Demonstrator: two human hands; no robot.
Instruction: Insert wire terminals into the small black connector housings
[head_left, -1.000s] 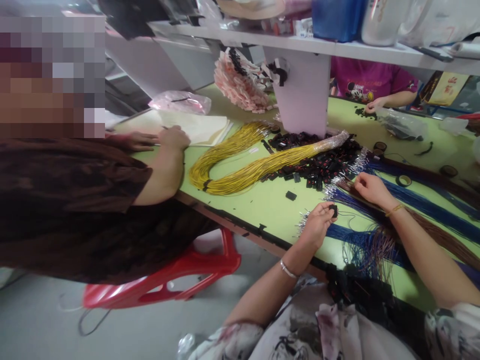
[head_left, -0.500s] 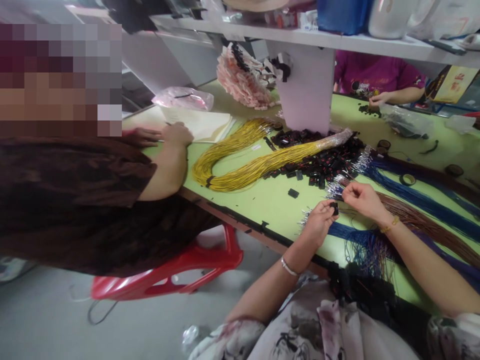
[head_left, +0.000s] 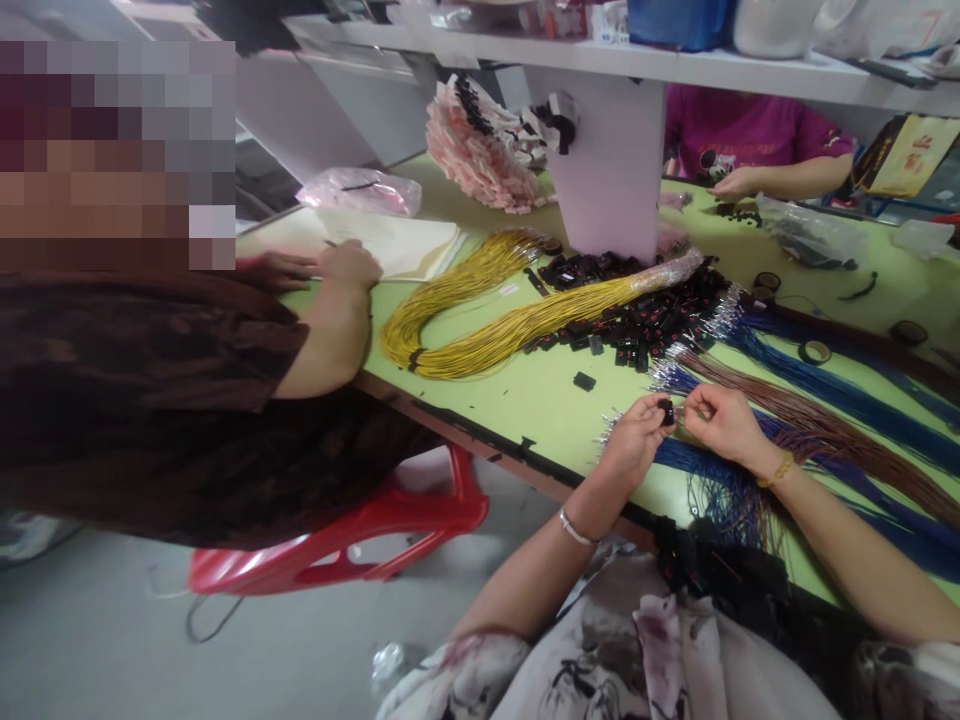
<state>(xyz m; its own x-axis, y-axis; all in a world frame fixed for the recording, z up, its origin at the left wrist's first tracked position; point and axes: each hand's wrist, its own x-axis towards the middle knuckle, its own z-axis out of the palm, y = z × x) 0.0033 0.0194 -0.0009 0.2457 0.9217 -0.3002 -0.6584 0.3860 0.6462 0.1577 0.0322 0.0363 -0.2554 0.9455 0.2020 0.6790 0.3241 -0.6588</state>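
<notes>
Between the thumb and fingers of my left hand [head_left: 636, 436] is a small black connector housing [head_left: 666, 411]. My right hand [head_left: 720, 420] is closed in a pinch just to the right of it, on what looks like the end of a thin wire, mostly hidden by the fingers. Below both hands lies a bundle of blue wires [head_left: 694, 460] with metal-tipped ends. Brown wires [head_left: 817, 410] run past my right hand, their silvery tips [head_left: 671, 365] close to its fingers. A lone black housing [head_left: 584, 381] rests on the green table [head_left: 517, 400].
A pile of black housings [head_left: 637, 325] lies under a yellow wire bundle [head_left: 480, 345]. Blue wires [head_left: 840, 390] and tape rolls [head_left: 814, 352] are at right. A co-worker's arm [head_left: 330, 340] rests by a notebook [head_left: 420, 245]; another person [head_left: 757, 140] sits across. A shelf [head_left: 487, 60] hangs overhead.
My right hand has come down and closer to the housing in my left hand, from above the wire tips. The person across has moved a hand to the left.
</notes>
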